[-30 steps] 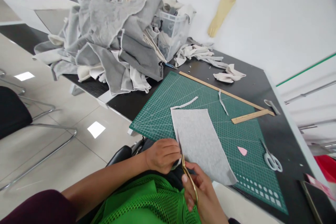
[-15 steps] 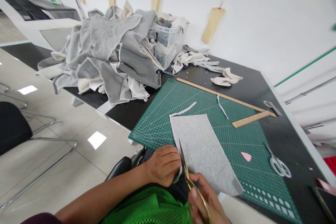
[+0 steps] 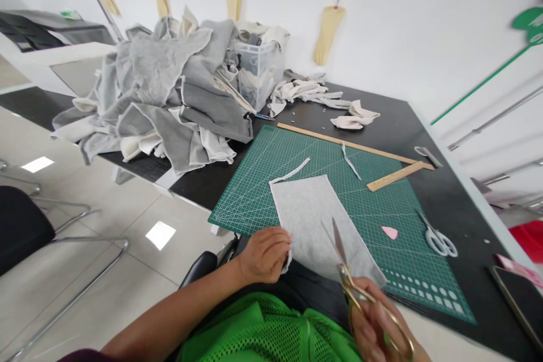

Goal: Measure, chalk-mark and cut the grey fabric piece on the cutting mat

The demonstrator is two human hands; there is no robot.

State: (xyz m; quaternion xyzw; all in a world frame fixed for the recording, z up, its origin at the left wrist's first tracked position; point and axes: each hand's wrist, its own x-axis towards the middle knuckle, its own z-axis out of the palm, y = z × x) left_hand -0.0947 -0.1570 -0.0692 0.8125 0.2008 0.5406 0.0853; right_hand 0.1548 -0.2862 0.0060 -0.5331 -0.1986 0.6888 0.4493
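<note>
My right hand [image 3: 377, 317] is closed round the handles of gold scissors [image 3: 345, 274], whose blades are parted over the lower part of a light grey cloth [image 3: 318, 215]. The cloth lies on the green cutting mat [image 3: 254, 181] and reaches past its near edge. At the cloth's lower left, my left hand [image 3: 266, 254] is closed on a small piece of whitish fabric [image 3: 287, 261], mostly hidden by the fingers. A thin strip [image 3: 292, 172] touches the cloth's top left corner; another strip [image 3: 350, 160] lies farther right.
A heap of grey fabric [image 3: 148, 79] and a clear bin [image 3: 257, 70] stand at the back left. On the mat's right are wooden rulers [image 3: 394, 175], pink chalk [image 3: 389, 232] and white-handled scissors [image 3: 441, 242]. A phone [image 3: 515, 300] lies at the right edge.
My right hand has moved right with the gold scissors, away from my left hand, and the blades have opened. The camera view has shifted slightly.
</note>
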